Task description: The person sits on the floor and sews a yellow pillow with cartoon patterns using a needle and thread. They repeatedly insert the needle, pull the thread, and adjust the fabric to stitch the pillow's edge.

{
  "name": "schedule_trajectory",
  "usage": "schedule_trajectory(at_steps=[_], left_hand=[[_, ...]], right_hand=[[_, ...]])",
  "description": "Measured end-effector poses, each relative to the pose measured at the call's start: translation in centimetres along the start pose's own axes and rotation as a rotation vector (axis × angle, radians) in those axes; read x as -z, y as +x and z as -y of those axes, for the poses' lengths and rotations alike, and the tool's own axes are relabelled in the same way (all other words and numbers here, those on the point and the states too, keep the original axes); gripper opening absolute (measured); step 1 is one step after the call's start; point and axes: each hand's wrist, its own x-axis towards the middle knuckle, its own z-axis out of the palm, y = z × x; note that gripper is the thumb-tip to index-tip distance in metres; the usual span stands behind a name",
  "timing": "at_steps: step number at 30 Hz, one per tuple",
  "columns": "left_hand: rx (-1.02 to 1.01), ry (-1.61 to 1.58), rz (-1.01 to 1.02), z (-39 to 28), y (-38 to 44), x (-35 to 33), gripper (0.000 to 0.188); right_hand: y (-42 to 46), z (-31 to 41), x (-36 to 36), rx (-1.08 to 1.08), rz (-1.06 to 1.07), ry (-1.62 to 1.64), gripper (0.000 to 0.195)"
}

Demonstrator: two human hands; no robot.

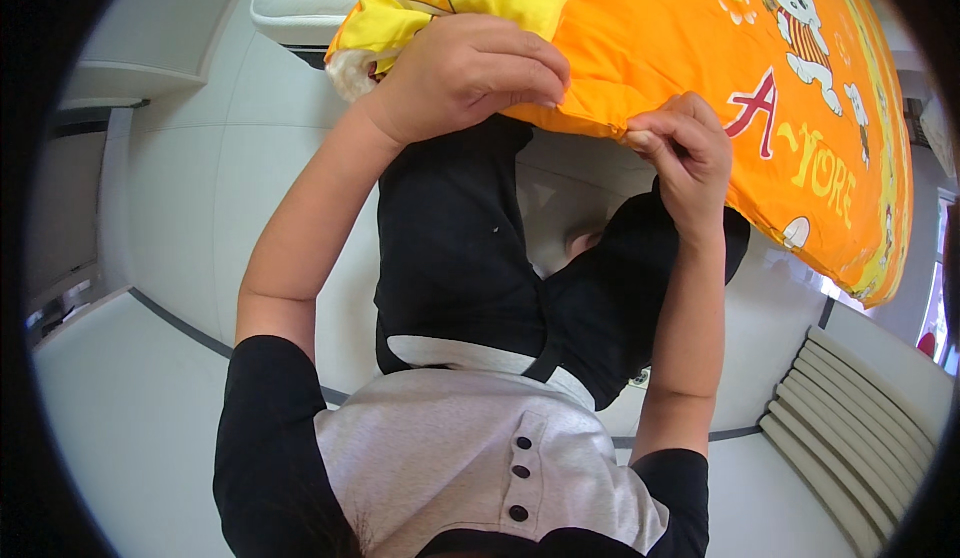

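A bright orange and yellow printed quilt or duvet cover [645,25], with cartoon rabbits, flowers and lettering, spreads across the upper part of the head view. My left hand [480,70] pinches its near edge between thumb and fingertips. A short way to the right, my right hand [690,153] grips the same edge between thumb and forefinger. Between the two hands runs a gathered strip of orange hem [596,111]. Cream fluffy material [351,74] shows at the folded yellow corner beside my left wrist. My left palm is hidden from view.
A white mattress [300,2] lies at the upper left, partly under the cloth. My black-trousered legs [457,258] are below the hem, over pale floor tiles [180,183]. A ribbed radiator [847,438] is on the wall at lower right, and a wall socket [640,378] sits near my right elbow.
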Motion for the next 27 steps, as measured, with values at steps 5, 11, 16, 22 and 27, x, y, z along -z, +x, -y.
schedule_trajectory(at_steps=[5,11,16,22,27], left_hand=[[0.257,-0.058,0.092,-1.0,0.7,0.1,0.008],[0.495,-0.139,0.152,-1.3,2.0,-0.2,0.012],[0.521,-0.176,0.135,-1.2,2.3,0.0,0.012],[0.499,-0.131,0.122,-1.5,2.5,0.2,0.011],[0.401,-0.227,0.118,-1.0,2.2,0.0,0.012]], right_hand=[[0.1,0.1,0.2,0.046,-0.001,-0.072,0.01],[0.2,1.1,0.5,-0.001,0.028,-0.119,0.009],[0.3,2.6,1.0,-0.086,0.08,-0.121,0.014],[-0.4,2.8,0.5,-0.094,0.03,-0.243,0.011],[-0.7,2.2,0.4,-0.12,-0.001,-0.147,0.008]])
